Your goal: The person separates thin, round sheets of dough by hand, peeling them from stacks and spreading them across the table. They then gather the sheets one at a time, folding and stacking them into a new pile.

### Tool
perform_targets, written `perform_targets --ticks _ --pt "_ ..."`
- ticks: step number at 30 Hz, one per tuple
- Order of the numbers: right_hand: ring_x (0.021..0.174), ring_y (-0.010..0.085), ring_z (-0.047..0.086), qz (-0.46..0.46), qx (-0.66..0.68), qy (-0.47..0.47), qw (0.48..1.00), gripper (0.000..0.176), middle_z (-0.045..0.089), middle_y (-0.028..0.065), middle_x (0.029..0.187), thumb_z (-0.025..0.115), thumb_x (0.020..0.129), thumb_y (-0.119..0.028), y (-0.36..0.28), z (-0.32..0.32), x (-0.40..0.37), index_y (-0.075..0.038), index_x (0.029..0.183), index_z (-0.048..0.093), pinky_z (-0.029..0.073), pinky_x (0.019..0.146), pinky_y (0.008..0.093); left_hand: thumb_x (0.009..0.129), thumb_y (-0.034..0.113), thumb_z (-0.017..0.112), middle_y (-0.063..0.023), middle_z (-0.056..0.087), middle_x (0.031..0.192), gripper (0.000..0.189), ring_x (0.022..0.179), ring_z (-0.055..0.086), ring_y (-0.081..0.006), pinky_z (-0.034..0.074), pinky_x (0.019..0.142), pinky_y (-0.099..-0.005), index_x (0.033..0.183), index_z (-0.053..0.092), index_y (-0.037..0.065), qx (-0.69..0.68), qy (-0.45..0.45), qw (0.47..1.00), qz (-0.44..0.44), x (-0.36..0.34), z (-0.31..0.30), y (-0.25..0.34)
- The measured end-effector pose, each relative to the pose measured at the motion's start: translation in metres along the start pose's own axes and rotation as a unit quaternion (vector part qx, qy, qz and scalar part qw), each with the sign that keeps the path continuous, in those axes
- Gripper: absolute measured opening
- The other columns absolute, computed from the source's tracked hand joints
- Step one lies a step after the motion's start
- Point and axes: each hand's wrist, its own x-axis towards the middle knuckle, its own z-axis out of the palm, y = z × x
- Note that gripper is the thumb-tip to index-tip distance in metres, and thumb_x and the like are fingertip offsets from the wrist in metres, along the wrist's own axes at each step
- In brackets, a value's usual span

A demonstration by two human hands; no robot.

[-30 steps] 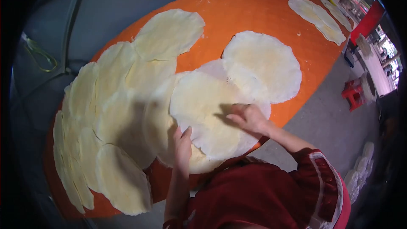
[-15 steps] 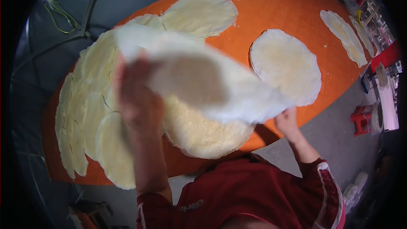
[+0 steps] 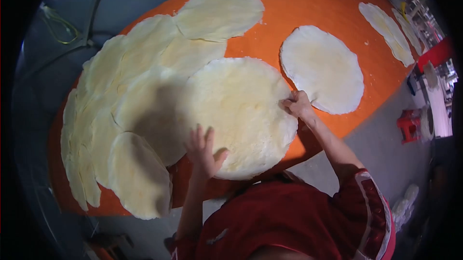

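Note:
A big round, pale flatbread sheet [image 3: 241, 115] lies in front of me on the orange table, seemingly on top of others. Its left front edge is under or beside my left hand [image 3: 204, 155], whose fingers are spread with nothing held. At the sheet's right edge my right hand [image 3: 300, 106] is closed, thumb and fingers pinching the rim. Just left of the sheet lies another flat round [image 3: 154, 101], partly in my arm's shadow. A separate round sheet [image 3: 322, 69] rests to the right of my right hand.
Many overlapping sheets [image 3: 103, 86] cover the left of the orange table [image 3: 308, 0]. One round [image 3: 219, 13] lies at the back, and narrow-looking ones [image 3: 387, 33] at the far right. A red stool [image 3: 409, 126] stands on the floor to the right.
The sheet that was lifted and blurred in the air now lies flat to the left. My left hand has come down and opened; my right hand moved up and left to the sheet's rim.

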Motion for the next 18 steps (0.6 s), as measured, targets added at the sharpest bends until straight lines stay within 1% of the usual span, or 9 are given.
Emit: perform_targets --ticks 2,4,5,6,8,9,12,16,18 --pt "0.046 0.0121 0.048 0.013 -0.025 -0.020 0.999 0.020 0.053 0.0071 0.055 0.062 0.069 -0.014 0.004 -0.007 -0.001 0.004 0.067 0.053 0.038 0.042 0.0260 0.067 0.039 0.061 -0.0244 0.015 0.131 0.075 0.120 0.011 -0.0437 0.011 0.089 -0.0625 0.127 0.026 0.008 -0.072 0.076 0.995 -0.005 -0.005 0.000 0.000" --pt "0.049 0.0143 0.049 -0.086 -0.171 0.039 0.981 0.027 0.053 0.0068 0.056 0.066 0.068 -0.021 0.022 -0.009 0.000 0.003 0.070 0.054 0.039 0.047 0.0287 0.069 0.036 0.060 -0.0259 0.013 0.131 0.074 0.119 0.011 -0.0461 0.011 0.090 -0.0614 0.126 0.026 0.006 0.020 0.020 0.985 -0.169 -0.012 -0.001 0.005" --pt "0.054 0.0247 0.053 -0.148 -0.382 0.088 0.908 0.038 0.055 0.0111 0.061 0.067 0.066 -0.026 0.009 -0.015 -0.011 0.003 0.083 0.052 0.042 0.052 0.0319 0.069 0.036 0.060 -0.0259 0.013 0.131 0.074 0.119 0.011 -0.0461 0.011 0.090 -0.0614 0.126 0.026 0.006 0.017 0.020 0.987 -0.161 -0.017 0.005 0.002" --pt "0.054 0.0247 0.053 -0.144 -0.381 0.094 0.908 0.038 0.055 0.0111 0.061 0.067 0.066 -0.026 0.001 -0.019 -0.014 0.003 0.083 0.052 0.042 0.052 0.0319 0.069 0.035 0.060 -0.0266 0.013 0.131 0.074 0.119 0.011 -0.0465 0.011 0.090 -0.0608 0.126 0.025 0.005 0.012 0.037 0.990 -0.133 -0.023 0.015 -0.005" --pt "0.071 0.0305 0.054 -0.196 -0.393 0.242 0.865 0.051 0.056 0.0154 0.077 0.068 0.064 -0.027 -0.008 -0.023 -0.015 0.002 0.099 0.045 0.044 0.061 0.0327 0.069 0.035 0.060 -0.0272 0.013 0.130 0.074 0.119 0.011 -0.0469 0.011 0.091 -0.0602 0.126 0.025 0.004 0.007 0.054 0.993 -0.101 -0.026 0.020 -0.009" --pt "0.074 0.0291 0.052 -0.281 -0.423 0.273 0.817 0.047 0.052 0.0157 0.083 0.063 0.065 -0.029 0.002 -0.027 -0.004 0.000 0.096 0.043 0.043 0.060 0.0337 0.069 0.034 0.060 -0.0277 0.013 0.130 0.073 0.119 0.011 -0.0469 0.011 0.091 -0.0601 0.126 0.025 0.004 -0.001 0.051 0.993 -0.108 -0.026 0.019 -0.008" --pt "0.078 0.0288 0.050 -0.226 -0.505 0.280 0.784 0.039 0.051 0.0158 0.087 0.059 0.068 -0.031 0.014 -0.024 0.025 -0.001 0.090 0.046 0.043 0.062 0.0337 0.070 0.034 0.060 -0.0279 0.014 0.129 0.073 0.119 0.011 -0.0470 0.011 0.091 -0.0602 0.126 0.025 0.004 -0.003 0.052 0.992 -0.113 -0.027 0.019 -0.008" --pt "0.070 0.0300 0.055 -0.136 -0.511 0.158 0.834 0.015 0.056 0.0164 0.076 0.049 0.070 -0.013 0.005 -0.043 0.056 -0.001 0.078 0.052 0.043 0.062 0.0371 0.067 0.030 0.064 -0.0266 0.018 0.129 0.071 0.119 0.014 -0.0443 0.015 0.093 -0.0555 0.123 0.029 0.003 0.016 0.076 0.988 -0.133 -0.028 0.011 -0.006" --pt "0.066 0.0303 0.057 -0.181 -0.497 0.214 0.821 0.011 0.058 0.0157 0.071 0.048 0.068 -0.007 -0.031 -0.060 0.046 -0.002 0.076 0.054 0.044 0.060 0.0377 0.067 0.026 0.065 -0.0256 0.021 0.127 0.068 0.117 0.021 -0.0416 0.022 0.092 -0.0510 0.121 0.031 0.003 -0.047 0.125 0.981 -0.141 -0.023 -0.010 0.004"
